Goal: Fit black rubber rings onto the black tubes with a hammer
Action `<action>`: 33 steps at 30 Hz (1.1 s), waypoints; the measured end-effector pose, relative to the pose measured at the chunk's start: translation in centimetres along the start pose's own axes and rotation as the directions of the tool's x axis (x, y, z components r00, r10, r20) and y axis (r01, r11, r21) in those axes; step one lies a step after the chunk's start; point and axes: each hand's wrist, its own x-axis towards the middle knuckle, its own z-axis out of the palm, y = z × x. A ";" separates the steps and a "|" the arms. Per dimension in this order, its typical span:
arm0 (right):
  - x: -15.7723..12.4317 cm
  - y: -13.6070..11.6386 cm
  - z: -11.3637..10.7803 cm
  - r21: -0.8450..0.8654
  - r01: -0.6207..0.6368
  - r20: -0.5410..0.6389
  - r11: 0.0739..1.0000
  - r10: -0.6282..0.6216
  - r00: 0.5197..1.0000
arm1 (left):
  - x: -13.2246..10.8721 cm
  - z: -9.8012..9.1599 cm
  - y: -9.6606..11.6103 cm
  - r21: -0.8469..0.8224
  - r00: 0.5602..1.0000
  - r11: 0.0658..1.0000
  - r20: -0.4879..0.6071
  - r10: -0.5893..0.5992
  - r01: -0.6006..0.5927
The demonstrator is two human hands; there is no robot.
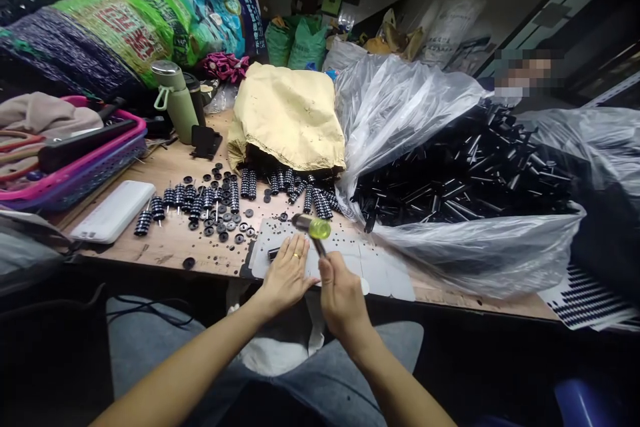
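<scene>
My right hand [345,290] is wrapped round the dark handle of a small mallet [319,229], whose head has a translucent yellow-green face and a dark other end. The mallet head is up in front of the fist, above a grey plate [385,273] on the table. My left hand [287,270], with a ring on one finger, lies flat on that plate, fingers stretched out. From beside its fingers pokes the end of a short black tube [273,253]; the rest is hidden under the hand. Small black rings and discs [233,220] lie around, with ribbed black rollers [234,193] behind.
At the right lies a clear plastic bag [475,247] full of black tubes [450,180]. A yellow sack [290,113] stands at the back. To the left are a white power bank [115,210], a green bottle [175,103] and a pink basket [100,167].
</scene>
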 end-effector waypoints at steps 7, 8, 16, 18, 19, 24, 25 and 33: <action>0.7 -0.6 1.7 -0.145 0.021 0.210 0.989 0.010 0.978 | 0.5 0.5 -0.2 -0.130 0.999 0.991 -0.035 -0.027 0.023; 0.9 0.0 1.5 -0.146 -0.009 0.170 0.989 0.034 0.985 | 0.6 0.0 -0.2 -0.163 0.998 0.985 -0.020 -0.058 0.054; 1.8 6.7 1.8 -0.339 -0.243 0.010 0.909 0.261 0.965 | 3.8 -4.4 -4.4 -0.335 0.946 0.885 0.159 -0.284 0.322; 1.8 7.6 2.4 -0.364 -0.246 -0.020 0.899 0.256 0.966 | 7.1 -4.3 -8.4 -0.245 0.852 0.821 0.048 -0.521 0.516; 1.9 8.0 2.6 -0.364 -0.232 -0.043 0.902 0.232 0.972 | 8.8 -4.1 -10.4 -0.186 0.806 0.791 0.013 -0.591 0.583; 5.1 10.3 1.1 -0.313 -0.201 -0.285 0.928 0.110 0.952 | 13.1 -2.1 -15.8 -0.035 0.723 0.728 0.150 -0.674 0.685; 6.2 11.0 0.4 -0.299 -0.232 -0.346 0.925 0.122 0.930 | 13.1 -1.8 -15.7 -0.044 0.734 0.738 0.157 -0.661 0.673; 10.8 13.1 -2.2 -0.050 -0.103 -0.258 0.993 0.086 0.962 | 9.1 -2.8 -10.8 -0.419 0.826 0.735 0.069 -0.559 0.533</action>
